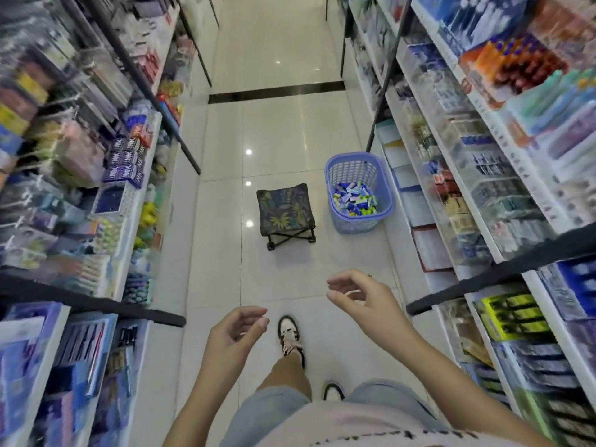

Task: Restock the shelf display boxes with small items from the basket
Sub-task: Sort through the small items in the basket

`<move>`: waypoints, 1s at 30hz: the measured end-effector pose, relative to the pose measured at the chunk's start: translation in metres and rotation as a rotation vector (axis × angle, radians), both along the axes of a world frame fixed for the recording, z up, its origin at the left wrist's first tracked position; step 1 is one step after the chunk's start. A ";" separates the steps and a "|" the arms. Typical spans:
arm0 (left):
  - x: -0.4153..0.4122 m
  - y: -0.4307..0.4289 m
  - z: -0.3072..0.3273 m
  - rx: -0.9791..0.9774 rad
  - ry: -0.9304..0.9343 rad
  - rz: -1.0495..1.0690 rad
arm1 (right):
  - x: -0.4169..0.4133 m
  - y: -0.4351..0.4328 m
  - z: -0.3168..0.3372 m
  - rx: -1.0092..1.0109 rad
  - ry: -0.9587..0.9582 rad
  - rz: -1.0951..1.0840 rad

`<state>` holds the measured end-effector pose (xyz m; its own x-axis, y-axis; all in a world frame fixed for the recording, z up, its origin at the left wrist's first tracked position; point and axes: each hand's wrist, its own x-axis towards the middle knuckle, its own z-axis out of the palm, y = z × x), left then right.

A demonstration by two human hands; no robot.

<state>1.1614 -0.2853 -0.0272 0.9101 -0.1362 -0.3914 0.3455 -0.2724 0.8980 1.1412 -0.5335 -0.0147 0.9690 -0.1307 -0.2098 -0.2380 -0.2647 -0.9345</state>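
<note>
Two bare hands hang empty short of the basket: the left hand (235,330) and the right hand (358,295) both show loosely curled fingers, thumb apart from fingertips, pinching nothing. Below them, nearer the camera than the basket, one sandalled foot (290,337) is set forward on the floor (274,130), a run of glossy pale tiles that mirror the ceiling lights. The basket (354,222) itself, a lilac plastic tub with latticed walls and a rolled rim, sits on the floor well ahead of the hands, hard against the foot of the right-hand shelf (416,201). Inside it lies a loose heap of small items (353,200), blocky little packs in blue, yellow and green, their wrappers apparently slick. Just left of the basket stands a folding stool (283,206), its leaf-print fabric seat stretched over thin black legs. Above and right of the basket, clear hard-walled display boxes (464,217) line the shelf tiers in close ranks; blur hides which are short of stock. Opposite the basket, a second shelf (122,195) carries hanging packs and cartons.

Trouble, if it comes, would likely start underfoot: the stool's splayed legs stand close to the path to the basket, and polished tile gives little grip. A light, open-weave basket could tip if caught by a foot, and slippery packs taken by the handful may slide out between fingers or land in the wrong box.
</note>
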 end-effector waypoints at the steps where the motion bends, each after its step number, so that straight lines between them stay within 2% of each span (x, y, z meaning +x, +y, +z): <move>1: 0.020 -0.003 -0.002 -0.003 0.000 -0.007 | 0.017 -0.004 -0.004 -0.007 0.003 -0.010; 9: 0.190 -0.049 -0.007 -0.056 0.003 -0.146 | 0.123 -0.045 -0.025 -0.003 0.085 -0.231; 15: 0.306 -0.110 -0.009 0.020 0.002 -0.348 | 0.177 -0.076 -0.041 0.004 0.175 -0.392; 20: 0.394 -0.164 -0.021 0.045 0.015 -0.444 | 0.256 -0.106 -0.056 0.002 0.193 -0.433; 30: 0.566 -0.281 -0.028 0.080 -0.005 -0.477 | 0.440 -0.245 -0.062 0.027 0.136 -0.531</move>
